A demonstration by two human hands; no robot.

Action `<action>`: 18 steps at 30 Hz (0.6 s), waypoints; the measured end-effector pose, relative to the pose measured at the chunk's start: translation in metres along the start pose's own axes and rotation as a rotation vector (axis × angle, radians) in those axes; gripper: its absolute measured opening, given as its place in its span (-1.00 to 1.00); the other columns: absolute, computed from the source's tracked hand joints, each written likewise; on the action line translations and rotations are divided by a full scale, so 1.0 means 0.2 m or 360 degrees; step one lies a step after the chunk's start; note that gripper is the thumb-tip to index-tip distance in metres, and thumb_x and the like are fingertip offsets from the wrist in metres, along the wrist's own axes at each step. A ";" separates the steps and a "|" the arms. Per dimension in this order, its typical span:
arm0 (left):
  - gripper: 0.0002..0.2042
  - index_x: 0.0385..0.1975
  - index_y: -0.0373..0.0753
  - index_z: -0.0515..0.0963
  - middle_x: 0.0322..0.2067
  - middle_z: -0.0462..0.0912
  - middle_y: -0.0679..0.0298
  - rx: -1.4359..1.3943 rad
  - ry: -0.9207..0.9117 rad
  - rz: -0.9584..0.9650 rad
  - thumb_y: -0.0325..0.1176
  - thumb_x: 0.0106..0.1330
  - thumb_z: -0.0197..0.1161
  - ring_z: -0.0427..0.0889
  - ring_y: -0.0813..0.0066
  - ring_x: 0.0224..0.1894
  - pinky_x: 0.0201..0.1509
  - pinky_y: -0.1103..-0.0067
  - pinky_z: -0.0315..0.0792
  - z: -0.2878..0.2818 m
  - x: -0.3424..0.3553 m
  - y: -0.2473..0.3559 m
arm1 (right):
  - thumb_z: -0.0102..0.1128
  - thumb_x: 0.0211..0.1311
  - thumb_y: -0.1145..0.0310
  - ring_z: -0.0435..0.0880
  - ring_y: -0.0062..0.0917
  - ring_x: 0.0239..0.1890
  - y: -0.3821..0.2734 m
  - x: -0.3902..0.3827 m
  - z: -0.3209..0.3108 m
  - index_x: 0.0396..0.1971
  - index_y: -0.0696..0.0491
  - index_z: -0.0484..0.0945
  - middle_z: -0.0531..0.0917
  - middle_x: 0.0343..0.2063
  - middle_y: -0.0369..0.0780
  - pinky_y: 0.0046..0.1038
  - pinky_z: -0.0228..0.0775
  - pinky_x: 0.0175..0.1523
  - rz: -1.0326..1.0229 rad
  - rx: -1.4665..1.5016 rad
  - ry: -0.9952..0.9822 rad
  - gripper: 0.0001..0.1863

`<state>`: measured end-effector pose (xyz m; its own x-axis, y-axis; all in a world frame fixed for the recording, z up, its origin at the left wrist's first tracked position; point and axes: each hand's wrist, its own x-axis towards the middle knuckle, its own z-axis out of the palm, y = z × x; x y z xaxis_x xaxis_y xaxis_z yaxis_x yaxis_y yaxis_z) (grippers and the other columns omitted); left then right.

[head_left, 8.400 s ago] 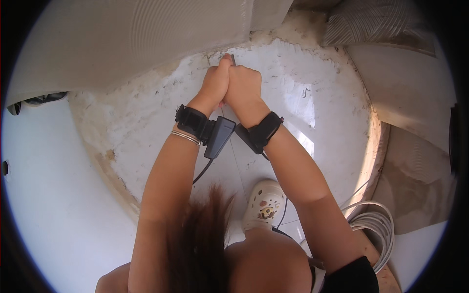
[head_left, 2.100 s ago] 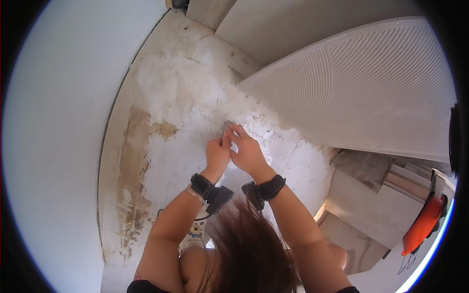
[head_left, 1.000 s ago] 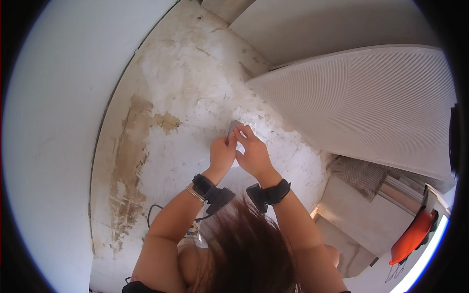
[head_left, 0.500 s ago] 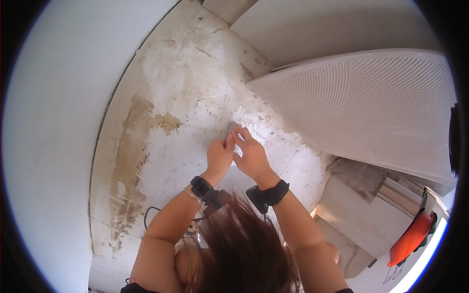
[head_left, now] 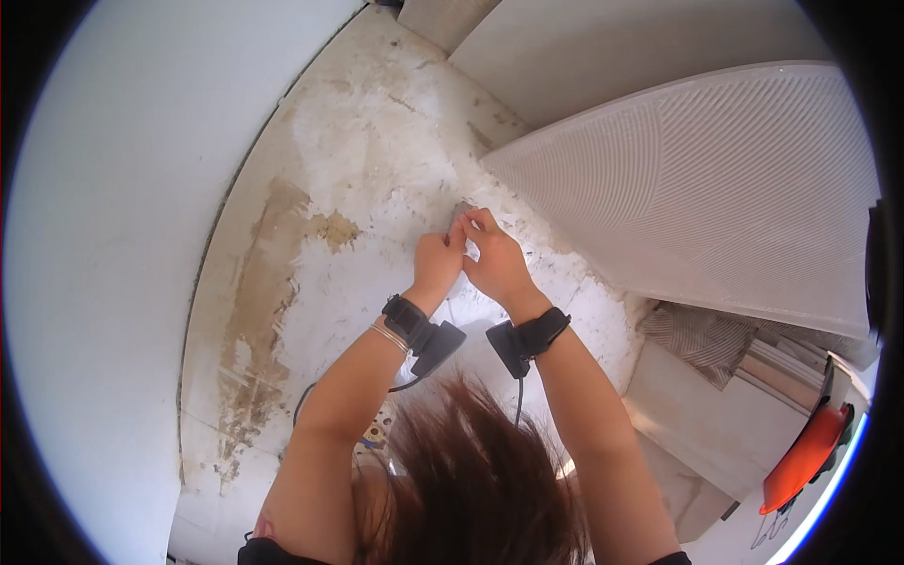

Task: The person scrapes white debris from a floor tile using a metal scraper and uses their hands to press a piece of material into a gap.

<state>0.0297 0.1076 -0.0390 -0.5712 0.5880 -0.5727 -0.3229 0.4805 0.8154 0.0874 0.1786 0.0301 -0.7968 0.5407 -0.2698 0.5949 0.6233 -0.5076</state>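
Both hands are together near the middle of the view, over the stained white floor (head_left: 353,292). My left hand (head_left: 439,260) is closed around a small grey flat piece (head_left: 461,208) whose far edge shows beyond the fingers. My right hand (head_left: 499,262) meets it from the right, its thumb and fingers pinched at the same piece. Most of the piece is hidden under the fingers, so its kind is unclear. Each wrist wears a black strap with a dark block and a cable.
A large panel (head_left: 744,179) coated with combed ridges of adhesive leans on the right. Behind it stands a plain grey panel (head_left: 650,56). Flat boards (head_left: 706,414) and an orange object (head_left: 802,457) lie at the lower right. A pale wall (head_left: 122,235) rises on the left.
Both hands have moved away from me and slightly right, still together on the grey piece. The view has shifted a little.
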 end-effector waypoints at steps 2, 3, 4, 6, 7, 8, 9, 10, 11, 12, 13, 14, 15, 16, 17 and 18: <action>-0.55 -0.76 -0.40 0.47 -0.79 0.45 0.08 0.0017 -0.0038 -0.0139 -0.12 0.16 -0.05 0.48 0.28 -0.68 -0.56 0.47 0.28 -0.04 -0.10 -0.03 | 0.13 -0.26 0.52 0.53 -0.37 -0.37 -0.03 -0.07 0.03 -0.26 0.19 0.44 0.41 -0.20 -0.24 -0.47 0.40 -0.34 -0.0119 0.0021 -0.0054 -0.60; -0.55 -0.76 -0.40 0.47 -0.79 0.45 0.08 0.0016 -0.0035 -0.0141 -0.12 0.16 -0.05 0.48 0.28 -0.68 -0.56 0.47 0.28 -0.05 -0.12 -0.04 | 0.13 -0.26 0.52 0.53 -0.37 -0.37 -0.04 -0.09 0.04 -0.26 0.19 0.44 0.41 -0.20 -0.24 -0.47 0.40 -0.34 -0.0122 0.0022 -0.0057 -0.60; -0.56 -0.74 -0.39 0.49 -0.78 0.46 0.08 0.0018 -0.0050 -0.0161 -0.12 0.16 -0.05 0.49 0.30 -0.67 -0.55 0.49 0.29 -0.05 -0.13 -0.06 | 0.13 -0.26 0.52 0.54 -0.39 -0.38 -0.04 -0.11 0.06 -0.27 0.18 0.44 0.41 -0.21 -0.24 -0.47 0.40 -0.36 -0.0139 -0.0007 0.0016 -0.61; -0.58 -0.71 -0.36 0.51 -0.77 0.47 0.08 0.0001 -0.0066 -0.0067 -0.11 0.16 -0.05 0.50 0.32 -0.66 -0.55 0.49 0.29 -0.05 -0.14 -0.06 | 0.12 -0.25 0.52 0.54 -0.39 -0.38 -0.05 -0.12 0.05 -0.29 0.20 0.44 0.41 -0.22 -0.19 -0.48 0.41 -0.37 -0.0146 -0.0104 0.0068 -0.63; -0.58 -0.71 -0.36 0.51 -0.77 0.47 0.08 0.0001 -0.0068 -0.0069 -0.11 0.16 -0.05 0.50 0.32 -0.66 -0.55 0.49 0.29 -0.04 -0.09 -0.04 | 0.12 -0.25 0.52 0.54 -0.39 -0.38 -0.05 -0.09 0.04 -0.29 0.20 0.44 0.41 -0.22 -0.19 -0.48 0.41 -0.37 -0.0144 -0.0104 0.0066 -0.63; -0.58 -0.71 -0.36 0.51 -0.77 0.47 0.08 0.0045 -0.0102 -0.0065 -0.11 0.16 -0.05 0.50 0.31 -0.66 -0.55 0.49 0.29 -0.04 -0.03 -0.01 | 0.13 -0.25 0.51 0.55 -0.36 -0.39 -0.05 -0.04 0.05 -0.25 0.20 0.42 0.39 -0.18 -0.20 -0.45 0.42 -0.37 -0.0059 -0.0265 0.0072 -0.61; -0.57 -0.72 -0.36 0.51 -0.78 0.47 0.08 0.0084 -0.0134 -0.0050 -0.11 0.15 -0.05 0.49 0.30 -0.67 -0.56 0.48 0.29 -0.04 0.04 0.02 | 0.13 -0.24 0.50 0.56 -0.32 -0.40 -0.04 0.01 0.05 -0.22 0.20 0.40 0.38 -0.14 -0.20 -0.42 0.43 -0.36 0.0020 -0.0432 0.0086 -0.58; -0.57 -0.72 -0.36 0.51 -0.78 0.47 0.08 0.0085 -0.0134 -0.0042 -0.11 0.15 -0.05 0.49 0.30 -0.67 -0.56 0.48 0.29 -0.02 0.09 0.03 | 0.11 -0.22 0.50 0.55 -0.32 -0.48 -0.01 0.05 0.06 -0.21 0.21 0.38 0.37 -0.14 -0.21 -0.42 0.42 -0.40 -0.0005 -0.0439 0.0208 -0.57; -0.57 -0.73 -0.36 0.50 -0.78 0.47 0.08 0.0078 -0.0097 -0.0012 -0.10 0.15 -0.04 0.49 0.30 -0.68 -0.57 0.48 0.29 0.01 0.12 0.05 | 0.11 -0.22 0.50 0.55 -0.32 -0.48 0.01 0.07 0.07 -0.21 0.21 0.38 0.37 -0.14 -0.21 -0.42 0.42 -0.40 -0.0008 -0.0434 0.0205 -0.57; -0.56 -0.74 -0.35 0.50 -0.79 0.46 0.08 0.0069 -0.0060 0.0019 -0.09 0.15 -0.04 0.49 0.30 -0.68 -0.58 0.48 0.29 0.02 0.13 0.05 | 0.11 -0.22 0.50 0.55 -0.31 -0.47 0.04 0.07 0.07 -0.20 0.21 0.37 0.36 -0.14 -0.21 -0.42 0.42 -0.41 -0.0009 -0.0429 0.0221 -0.57; -0.56 -0.74 -0.35 0.50 -0.79 0.46 0.08 0.0067 -0.0056 0.0017 -0.09 0.15 -0.04 0.49 0.30 -0.68 -0.58 0.48 0.29 0.03 0.12 0.04 | 0.12 -0.22 0.50 0.55 -0.31 -0.47 0.06 0.07 0.07 -0.20 0.21 0.36 0.35 -0.14 -0.21 -0.41 0.42 -0.41 -0.0011 -0.0427 0.0236 -0.56; -0.55 -0.75 -0.35 0.50 -0.79 0.46 0.08 0.0050 -0.0070 -0.0007 -0.08 0.15 -0.04 0.49 0.31 -0.68 -0.58 0.49 0.29 0.03 0.11 0.04 | 0.11 -0.21 0.49 0.54 -0.29 -0.43 0.03 0.08 0.03 -0.18 0.20 0.36 0.34 -0.14 -0.22 -0.41 0.42 -0.39 0.0015 -0.0360 0.0130 -0.56; -0.54 -0.76 -0.36 0.50 -0.79 0.47 0.08 0.0030 -0.0085 -0.0030 -0.07 0.15 -0.04 0.50 0.32 -0.68 -0.58 0.49 0.30 0.03 0.09 0.04 | 0.11 -0.21 0.49 0.54 -0.29 -0.43 0.02 0.07 0.02 -0.18 0.20 0.36 0.34 -0.14 -0.22 -0.41 0.42 -0.39 0.0015 -0.0367 0.0131 -0.56; -0.54 -0.76 -0.36 0.50 -0.79 0.47 0.08 0.0022 -0.0088 -0.0027 -0.07 0.15 -0.04 0.50 0.32 -0.68 -0.58 0.49 0.30 0.02 0.06 0.02 | 0.11 -0.20 0.49 0.54 -0.29 -0.41 0.01 0.03 0.01 -0.18 0.19 0.36 0.34 -0.13 -0.22 -0.41 0.42 -0.37 -0.0011 -0.0297 0.0050 -0.56; -0.54 -0.76 -0.36 0.50 -0.79 0.47 0.09 0.0015 -0.0113 -0.0064 -0.06 0.15 -0.04 0.50 0.33 -0.68 -0.58 0.49 0.30 0.01 0.00 -0.02 | 0.12 -0.20 0.48 0.53 -0.29 -0.38 0.00 -0.01 0.01 -0.18 0.18 0.36 0.34 -0.13 -0.22 -0.41 0.42 -0.34 -0.0036 -0.0224 -0.0037 -0.57; -0.53 -0.77 -0.36 0.50 -0.79 0.48 0.09 0.0003 -0.0140 -0.0099 -0.06 0.15 -0.03 0.51 0.34 -0.68 -0.58 0.49 0.30 0.00 -0.05 -0.04 | 0.13 -0.19 0.46 0.52 -0.29 -0.35 -0.01 -0.05 0.00 -0.19 0.17 0.37 0.34 -0.13 -0.22 -0.41 0.41 -0.30 -0.0025 -0.0212 -0.0147 -0.57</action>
<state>0.0381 0.0986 -0.0398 -0.4816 0.6117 -0.6276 -0.3542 0.5192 0.7778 0.0953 0.1723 0.0338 -0.8087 0.4799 -0.3401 0.5863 0.7038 -0.4011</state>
